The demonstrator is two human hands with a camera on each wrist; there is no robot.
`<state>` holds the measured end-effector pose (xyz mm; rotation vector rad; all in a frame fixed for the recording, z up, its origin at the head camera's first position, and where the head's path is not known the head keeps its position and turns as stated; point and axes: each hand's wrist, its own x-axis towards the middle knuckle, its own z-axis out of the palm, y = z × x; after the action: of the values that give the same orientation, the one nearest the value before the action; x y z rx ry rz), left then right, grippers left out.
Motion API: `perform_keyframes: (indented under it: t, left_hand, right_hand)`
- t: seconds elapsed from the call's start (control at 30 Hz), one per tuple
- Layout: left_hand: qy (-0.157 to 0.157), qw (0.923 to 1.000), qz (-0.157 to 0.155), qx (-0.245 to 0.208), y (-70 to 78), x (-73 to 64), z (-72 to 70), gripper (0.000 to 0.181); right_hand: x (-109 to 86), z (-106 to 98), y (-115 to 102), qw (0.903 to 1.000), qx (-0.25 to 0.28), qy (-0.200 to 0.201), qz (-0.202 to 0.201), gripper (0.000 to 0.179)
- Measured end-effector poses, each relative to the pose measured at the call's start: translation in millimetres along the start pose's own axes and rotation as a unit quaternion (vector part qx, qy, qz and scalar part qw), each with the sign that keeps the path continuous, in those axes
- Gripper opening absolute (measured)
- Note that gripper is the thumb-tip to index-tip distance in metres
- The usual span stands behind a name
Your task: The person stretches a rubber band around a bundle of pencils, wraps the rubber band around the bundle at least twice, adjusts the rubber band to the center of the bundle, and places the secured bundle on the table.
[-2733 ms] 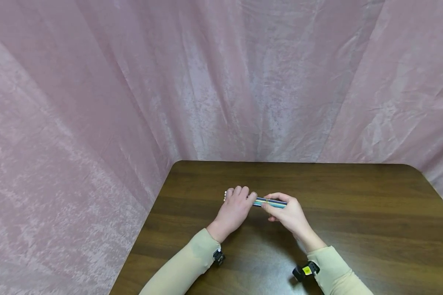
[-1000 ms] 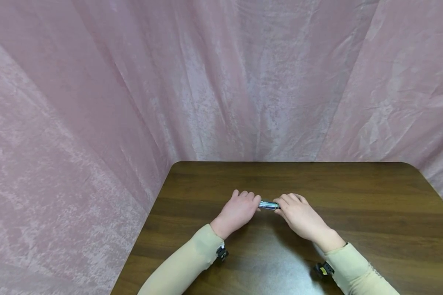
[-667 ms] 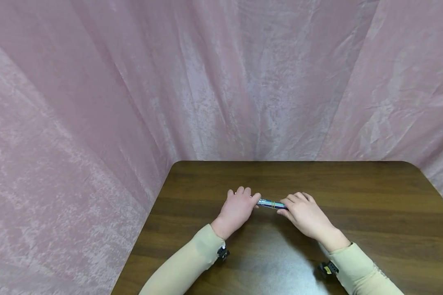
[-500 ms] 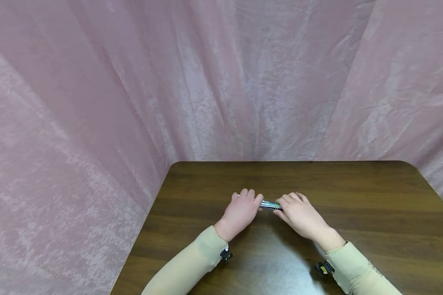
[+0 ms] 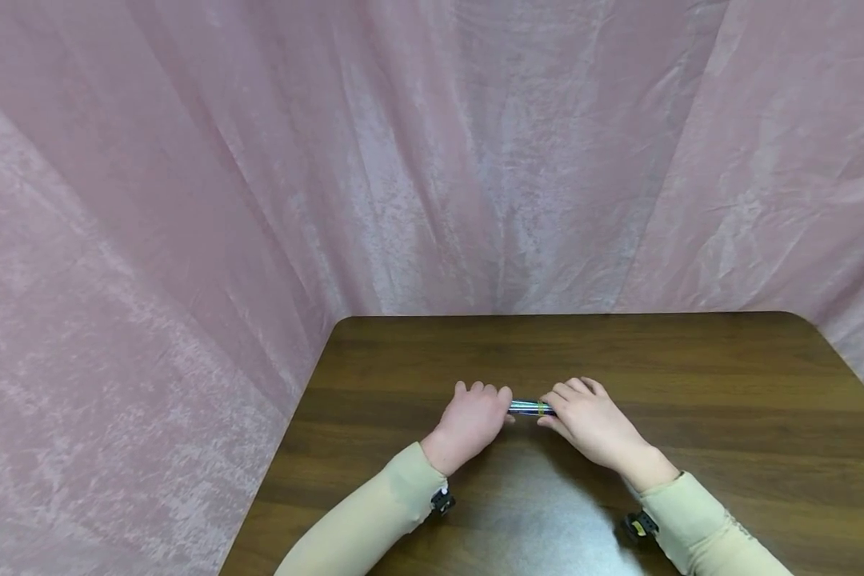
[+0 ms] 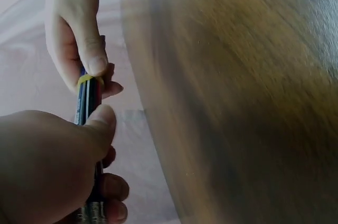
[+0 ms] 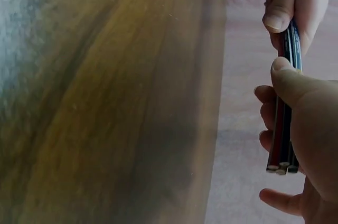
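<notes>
Several dark pencils make a bundle (image 5: 527, 407) that spans both hands above the table. My left hand (image 5: 470, 424) grips its left part, thumb laid along it and fingers curled underneath. My right hand (image 5: 592, 424) holds the right part from above, thumb on the near side. A yellow rubber band (image 6: 90, 78) circles the pencils right at the right thumb and fingertips. Past the right palm, the flat pencil ends (image 7: 282, 168) stick out in the right wrist view. The left end is mostly hidden by the left hand.
Below the hands is a brown wooden table (image 5: 691, 384) with rounded far corners. A pink velvety curtain (image 5: 432, 160) hangs behind it and along the left side. Each sleeve cuff carries a small black wrist camera (image 5: 442, 502).
Over the last few seconds my right hand turned to an overhand grip and shifted right. More recently both hands jiggled slightly, and the right fingers came in closer to the rubber band.
</notes>
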<state>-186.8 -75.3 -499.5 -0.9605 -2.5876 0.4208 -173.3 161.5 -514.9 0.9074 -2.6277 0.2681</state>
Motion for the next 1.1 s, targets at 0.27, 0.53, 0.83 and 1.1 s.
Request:
perform_keyframes:
  t: [0.27,0.53,0.83,1.1]
  left_hand:
    - [-0.002,0.9988,0.046,0.016,5.1,-0.8,1.2,0.040]
    - [-0.013,0.9990,0.038,-0.020,-0.1,-0.9,7.0,0.038]
    - [-0.001,0.9982,0.059,0.011,5.1,0.2,10.2,0.039]
    - [-0.071,0.9886,0.065,-0.116,-6.2,-1.9,10.6,0.030]
  right_hand:
    - [0.3,8,-3,0.9991,0.007,0.001,-0.041,0.028]
    - [-0.8,0,-1,0.9995,0.026,-0.010,-0.015,0.024]
    - [3.7,0,-7,0.9980,0.051,-0.033,-0.014,0.030]
    - [-1.8,-7,4,0.9984,0.030,-0.049,-0.005,0.024]
